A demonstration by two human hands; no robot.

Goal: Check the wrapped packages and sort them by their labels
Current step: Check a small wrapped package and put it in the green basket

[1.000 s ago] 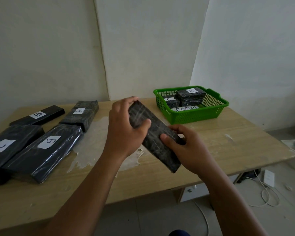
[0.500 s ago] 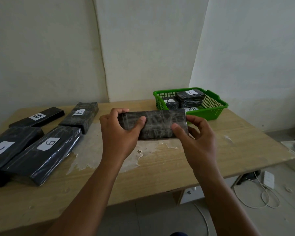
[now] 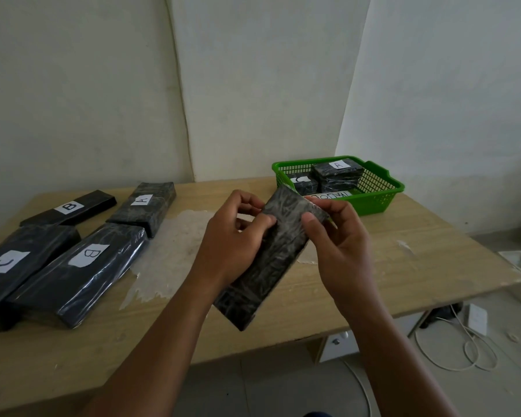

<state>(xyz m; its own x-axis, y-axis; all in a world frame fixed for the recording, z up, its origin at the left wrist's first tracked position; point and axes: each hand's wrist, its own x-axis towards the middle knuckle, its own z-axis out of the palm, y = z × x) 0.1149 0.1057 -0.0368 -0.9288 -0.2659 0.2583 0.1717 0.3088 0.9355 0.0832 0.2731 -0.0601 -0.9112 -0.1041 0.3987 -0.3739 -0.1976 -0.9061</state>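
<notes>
We see a pale wooden tabletop set against plain white walls, with a worn whitish patch in its middle. At its left lie four black wrapped packages: one labelled C, a long one labelled B, a thin one labelled B behind them, and one labelled A beside it. At centre, above the tabletop, our left hand and right hand hold a dark, wrinkled wrapped package tilted on a diagonal, its upper end toward the basket; the fingers of both hands pinch its upper part, and the face toward us shows no label. Further right, a green basket holds more packages, labelled C and A. On the floor at right lie white cables.
</notes>
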